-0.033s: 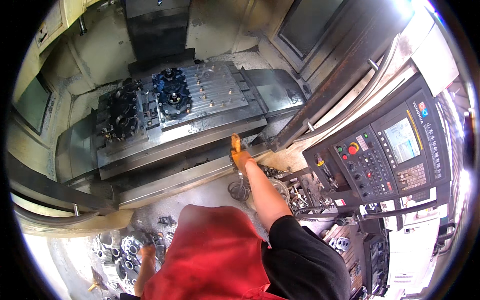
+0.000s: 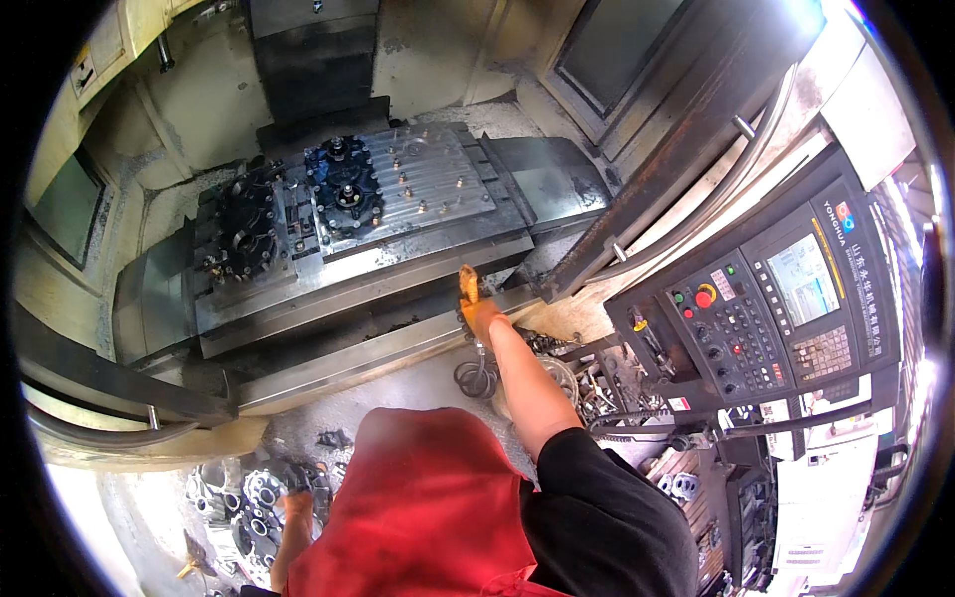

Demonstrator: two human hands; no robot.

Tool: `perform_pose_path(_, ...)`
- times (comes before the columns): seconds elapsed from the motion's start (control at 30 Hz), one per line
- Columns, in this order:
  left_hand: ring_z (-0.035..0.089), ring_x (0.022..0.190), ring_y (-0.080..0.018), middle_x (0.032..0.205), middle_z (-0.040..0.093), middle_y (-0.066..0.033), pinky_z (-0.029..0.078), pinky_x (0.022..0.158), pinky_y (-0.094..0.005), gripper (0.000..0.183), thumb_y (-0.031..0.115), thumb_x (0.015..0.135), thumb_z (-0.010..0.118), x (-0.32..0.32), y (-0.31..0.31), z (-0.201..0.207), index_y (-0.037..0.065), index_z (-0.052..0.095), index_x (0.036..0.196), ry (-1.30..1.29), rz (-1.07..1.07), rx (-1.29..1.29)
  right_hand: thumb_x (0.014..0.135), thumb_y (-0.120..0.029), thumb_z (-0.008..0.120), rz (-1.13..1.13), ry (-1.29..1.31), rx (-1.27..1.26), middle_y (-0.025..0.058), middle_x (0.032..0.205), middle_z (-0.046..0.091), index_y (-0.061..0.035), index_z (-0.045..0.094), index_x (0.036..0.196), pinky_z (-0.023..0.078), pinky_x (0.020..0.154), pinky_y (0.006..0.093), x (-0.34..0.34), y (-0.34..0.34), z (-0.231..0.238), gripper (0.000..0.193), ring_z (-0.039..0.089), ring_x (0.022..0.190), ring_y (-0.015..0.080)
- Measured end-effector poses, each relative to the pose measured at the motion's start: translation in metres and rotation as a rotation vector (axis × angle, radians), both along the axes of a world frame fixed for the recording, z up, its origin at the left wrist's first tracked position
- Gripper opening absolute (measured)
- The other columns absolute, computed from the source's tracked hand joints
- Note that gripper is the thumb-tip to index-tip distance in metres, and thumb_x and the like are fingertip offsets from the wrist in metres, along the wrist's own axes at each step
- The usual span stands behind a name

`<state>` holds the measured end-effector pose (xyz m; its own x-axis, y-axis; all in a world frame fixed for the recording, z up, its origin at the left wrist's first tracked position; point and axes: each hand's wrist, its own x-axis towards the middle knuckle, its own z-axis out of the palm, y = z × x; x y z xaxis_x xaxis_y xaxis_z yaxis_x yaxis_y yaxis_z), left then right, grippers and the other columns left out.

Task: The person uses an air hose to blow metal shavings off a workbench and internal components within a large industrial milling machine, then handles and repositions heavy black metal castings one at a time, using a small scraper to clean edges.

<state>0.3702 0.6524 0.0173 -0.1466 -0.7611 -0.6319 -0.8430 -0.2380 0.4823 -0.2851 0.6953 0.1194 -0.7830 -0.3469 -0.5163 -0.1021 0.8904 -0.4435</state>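
My right hand (image 2: 476, 300), in an orange glove with dark stains, reaches forward to the front sill of the machine. Its fingers look closed around something mostly hidden by the glove. Just below it hangs a dark, ring-shaped coil (image 2: 476, 379), perhaps a hose. Down at the lower left, my left hand (image 2: 295, 500) is at a heap of silvery metal castings (image 2: 261, 517); its fingers are lost among dark parts. Ahead, a dark blue, wet-looking casting (image 2: 345, 184) sits on the fixture plate (image 2: 438, 179), with another dark casting (image 2: 247, 221) to its left.
A control panel (image 2: 741, 328) with screen and buttons stands at the right. The machine's door frame (image 2: 686, 169) slants up beside it. Below the panel are a tray of small metal parts (image 2: 597, 388) and wooden boards (image 2: 708, 517). A metal sill (image 2: 348, 368) crosses in front of me.
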Motion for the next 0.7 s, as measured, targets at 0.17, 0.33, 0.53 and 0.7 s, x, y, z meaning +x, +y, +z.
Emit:
perform_pose_path(0.17,0.059,0.070,-0.0188,0.081,0.067,-0.0081,0.045,0.062,-0.0356,0.032,0.020,0.081,0.057,-0.023,0.033,0.052,0.004,0.070,0.105,-0.104,0.130,0.165,0.090,-0.048,0.061,-0.251,-0.123,-0.183,0.0107,0.091,0.071,-0.0111,0.072,0.101,0.050,0.072,0.0401,-0.042,-0.011,-0.022,0.040,0.068,0.086,0.0290)
perform_pose_path(0.33,0.056,0.071,-0.0161,0.083,0.066,-0.0056,0.044,0.064,-0.0342,0.032,0.021,0.080,0.061,-0.043,0.066,0.069,0.002,0.070,0.104,0.034,0.225,0.054,0.088,-0.051,0.063,-0.084,-0.053,-0.182,0.0140,0.093,0.072,-0.0079,0.071,0.104,0.051,0.074,0.0421,-0.073,-0.046,0.029,0.046,0.069,0.087,0.0331)
perform_pose_path(0.53,0.068,0.084,-0.0289,0.094,0.071,-0.0154,0.052,0.076,-0.0379,0.028,0.020,0.086,0.055,-0.112,0.041,0.050,0.005,0.070,0.105,-0.027,-0.045,-0.184,0.092,-0.040,0.060,0.252,-0.122,-0.287,0.0132,0.096,0.070,-0.0046,0.068,0.109,0.049,0.077,0.0387,-0.100,-0.053,0.065,0.040,0.066,0.088,0.0268)
perform_pose_path(0.7,0.070,0.084,-0.0334,0.087,0.071,-0.0170,0.055,0.075,-0.0405,0.018,0.016,0.084,0.059,-0.201,-0.088,-0.001,0.004,0.070,0.093,0.182,-0.293,-0.602,0.095,-0.016,0.060,-0.097,-0.461,-0.825,0.0019,0.093,0.061,-0.0034,0.059,0.118,0.044,0.074,0.0282,-0.118,-0.008,0.031,0.026,0.054,0.084,0.0132)
